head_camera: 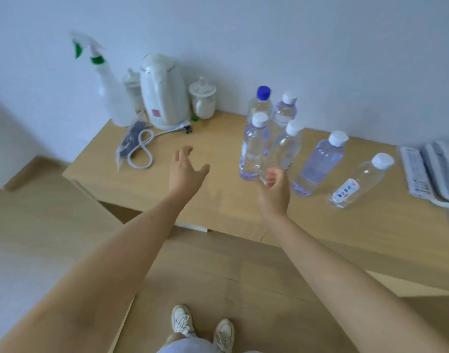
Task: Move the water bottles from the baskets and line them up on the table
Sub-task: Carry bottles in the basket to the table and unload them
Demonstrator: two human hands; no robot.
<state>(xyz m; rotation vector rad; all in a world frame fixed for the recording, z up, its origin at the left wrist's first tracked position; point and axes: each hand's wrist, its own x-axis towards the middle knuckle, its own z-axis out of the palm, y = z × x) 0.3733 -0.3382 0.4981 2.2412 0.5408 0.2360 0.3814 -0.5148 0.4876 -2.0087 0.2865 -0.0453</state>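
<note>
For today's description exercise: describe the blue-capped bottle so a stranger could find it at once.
Start at the white kettle by the wall and look right to the cluster of clear bottles. The blue-capped bottle stands at the back left of it. Every other bottle has a white cap.

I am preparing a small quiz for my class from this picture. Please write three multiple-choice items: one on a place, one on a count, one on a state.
1. Where does the white kettle stand?
A) left of the water bottles
B) right of them
C) on the floor

2. How many bottles have a blue cap?
A) none
B) one
C) three

3. How is the left hand?
A) closed on a bottle
B) open, holding nothing
C) flat on the kettle

Answers:
1 A: it stands by the wall, left of the cluster.
2 B: only the rear bottle's blue cap differs; the others are white.
3 B: its fingers spread above the table.
</note>
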